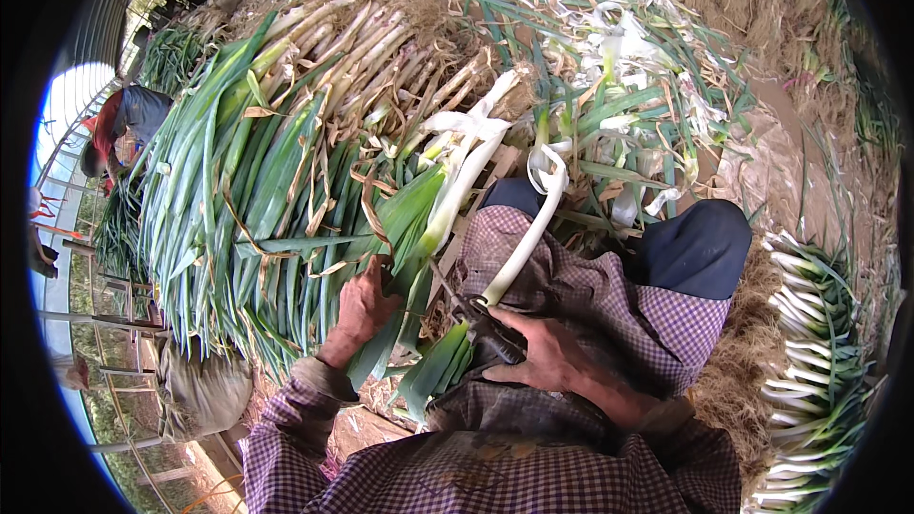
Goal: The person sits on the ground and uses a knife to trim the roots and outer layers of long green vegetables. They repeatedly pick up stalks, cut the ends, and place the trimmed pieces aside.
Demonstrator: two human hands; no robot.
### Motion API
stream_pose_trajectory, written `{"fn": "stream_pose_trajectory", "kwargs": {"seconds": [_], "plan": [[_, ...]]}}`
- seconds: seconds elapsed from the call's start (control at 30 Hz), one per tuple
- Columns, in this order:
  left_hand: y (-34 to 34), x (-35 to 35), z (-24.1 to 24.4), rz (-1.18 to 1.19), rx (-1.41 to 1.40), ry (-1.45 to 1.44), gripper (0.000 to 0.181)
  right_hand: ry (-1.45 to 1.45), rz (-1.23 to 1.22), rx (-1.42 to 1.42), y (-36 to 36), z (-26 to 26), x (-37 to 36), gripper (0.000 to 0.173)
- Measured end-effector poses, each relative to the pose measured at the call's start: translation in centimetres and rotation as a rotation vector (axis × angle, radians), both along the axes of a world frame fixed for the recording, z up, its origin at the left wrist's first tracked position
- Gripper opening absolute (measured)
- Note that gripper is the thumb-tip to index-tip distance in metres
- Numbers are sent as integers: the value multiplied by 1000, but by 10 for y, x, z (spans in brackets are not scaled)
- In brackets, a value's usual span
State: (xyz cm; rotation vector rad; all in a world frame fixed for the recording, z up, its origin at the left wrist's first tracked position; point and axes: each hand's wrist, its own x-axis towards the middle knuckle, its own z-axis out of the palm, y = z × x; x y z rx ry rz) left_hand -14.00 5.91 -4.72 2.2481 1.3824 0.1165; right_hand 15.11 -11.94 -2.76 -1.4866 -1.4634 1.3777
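My left hand (364, 300) rests against the green leaves of a partly peeled leek (460, 193), whose white outer skin hangs loose near its roots. Its fingers are bent, and whether they grip the leaves is unclear. My right hand (550, 357) is closed on a dark-handled cutting tool (493, 328), possibly shears, with a thin metal part pointing up and left. A second leek (528, 246), clean and white, lies across my lap under the tool. Its top curls over at a loose strip, and its green leaves (446, 364) spread below the tool.
A big heap of unpeeled leeks (250, 178) lies to the left. Ahead are peeled skins and leaf scraps (628, 64). At right, cleaned leeks (800, 371) lie in a row beside dry root fibres (735, 350). Another person (136, 118) bends over at far left, near wooden rails (121, 321).
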Motion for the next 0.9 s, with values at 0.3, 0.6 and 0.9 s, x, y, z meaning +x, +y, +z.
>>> {"fn": "stream_pose_trajectory", "kwargs": {"seconds": [0.3,0.6,0.9], "plan": [[-7,7,1,-14,15,54,66,-98,-162,17,40,-38,9,95],[-8,12,0,-29,-20,45,70,-256,-272,-79,103,-45,39,97],[0,15,10,64,-358,-219,62,-296,-278,92,89,-63,41,95]]}}
